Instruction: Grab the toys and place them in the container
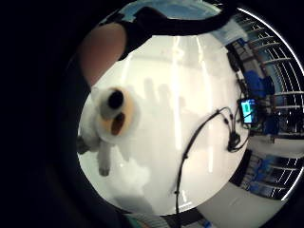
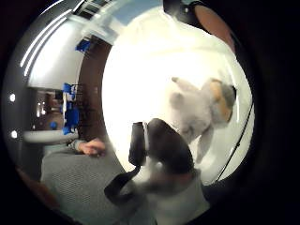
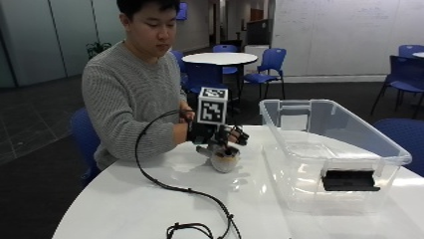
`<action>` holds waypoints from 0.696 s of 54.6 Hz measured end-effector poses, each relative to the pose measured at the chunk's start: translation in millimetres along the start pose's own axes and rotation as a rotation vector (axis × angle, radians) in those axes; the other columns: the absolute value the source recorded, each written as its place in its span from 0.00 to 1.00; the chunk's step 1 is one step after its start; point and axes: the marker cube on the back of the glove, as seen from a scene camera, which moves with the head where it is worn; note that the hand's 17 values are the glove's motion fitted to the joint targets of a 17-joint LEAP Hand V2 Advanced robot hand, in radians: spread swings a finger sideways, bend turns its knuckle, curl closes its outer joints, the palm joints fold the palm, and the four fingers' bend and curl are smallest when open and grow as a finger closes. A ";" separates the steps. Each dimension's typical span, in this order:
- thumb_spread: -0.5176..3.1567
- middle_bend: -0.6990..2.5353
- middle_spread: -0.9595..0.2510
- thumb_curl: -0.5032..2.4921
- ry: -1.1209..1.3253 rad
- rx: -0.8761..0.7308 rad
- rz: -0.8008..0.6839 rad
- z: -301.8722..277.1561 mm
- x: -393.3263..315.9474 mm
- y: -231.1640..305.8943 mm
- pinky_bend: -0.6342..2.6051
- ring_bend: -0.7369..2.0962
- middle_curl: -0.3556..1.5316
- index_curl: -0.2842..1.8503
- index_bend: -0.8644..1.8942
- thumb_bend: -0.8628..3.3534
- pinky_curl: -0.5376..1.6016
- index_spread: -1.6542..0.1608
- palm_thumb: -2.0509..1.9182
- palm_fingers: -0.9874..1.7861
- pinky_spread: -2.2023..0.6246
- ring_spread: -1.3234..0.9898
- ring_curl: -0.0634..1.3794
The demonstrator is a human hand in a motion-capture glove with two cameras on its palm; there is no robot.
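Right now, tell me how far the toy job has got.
Done: nothing that shows; the container beside the hand looks to hold no toy, only a dark latch on its near wall. In hand: the gloved hand is over a plush toy on the table; the palm views show the toy close, but a grip cannot be confirmed. Left: lift it and drop it in the container. No other toys are in view.

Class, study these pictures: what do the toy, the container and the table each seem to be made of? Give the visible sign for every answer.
Toy: probably plush fabric; its white and tan surface looks fuzzy and soft, and it sits under the gloved hand.
Container: clear, glossy plastic; the table shows through its walls.
Table: smooth, glossy white top, perhaps laminate; it mirrors the ceiling lights.
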 end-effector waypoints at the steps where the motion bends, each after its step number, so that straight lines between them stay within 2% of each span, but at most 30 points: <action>1: 0.51 0.27 0.59 0.23 0.000 -0.028 0.004 10.3 -0.4 -0.2 0.37 0.36 0.32 0.30 0.39 0.20 0.40 0.69 0.51 0.39 0.79 0.47 0.18; 7: 0.50 0.26 0.60 0.24 0.014 -0.195 -0.019 62.1 -6.4 6.3 0.40 0.33 0.32 0.31 0.39 0.20 0.41 0.69 0.52 0.37 0.79 0.49 0.18; 11: 0.49 0.26 0.61 0.25 0.088 -0.188 -0.011 68.2 -13.1 9.3 0.47 0.30 0.32 0.31 0.38 0.20 0.44 0.68 0.52 0.37 0.79 0.50 0.16; 20: 0.49 0.27 0.61 0.26 0.057 -0.143 -0.005 66.5 -10.8 8.1 0.52 0.34 0.31 0.31 0.38 0.21 0.45 0.67 0.55 0.41 0.78 0.51 0.17; 26: 0.51 0.30 0.58 0.27 0.045 -0.033 -0.011 64.8 -9.4 5.6 0.50 0.36 0.34 0.31 0.38 0.21 0.44 0.66 0.56 0.47 0.76 0.49 0.18; 31: 0.52 0.36 0.56 0.30 0.037 0.046 -0.020 63.4 -11.7 1.9 0.48 0.42 0.37 0.31 0.37 0.24 0.43 0.67 0.61 0.60 0.72 0.44 0.21; 32: 0.52 0.36 0.56 0.30 0.032 0.048 -0.025 61.6 -12.4 1.3 0.48 0.43 0.38 0.30 0.37 0.24 0.42 0.67 0.62 0.60 0.71 0.43 0.21; 38: 0.48 0.37 0.55 0.33 -0.030 0.077 -0.068 21.8 -19.4 -1.8 0.48 0.47 0.40 0.34 0.41 0.25 0.43 0.67 0.65 0.66 0.68 0.39 0.26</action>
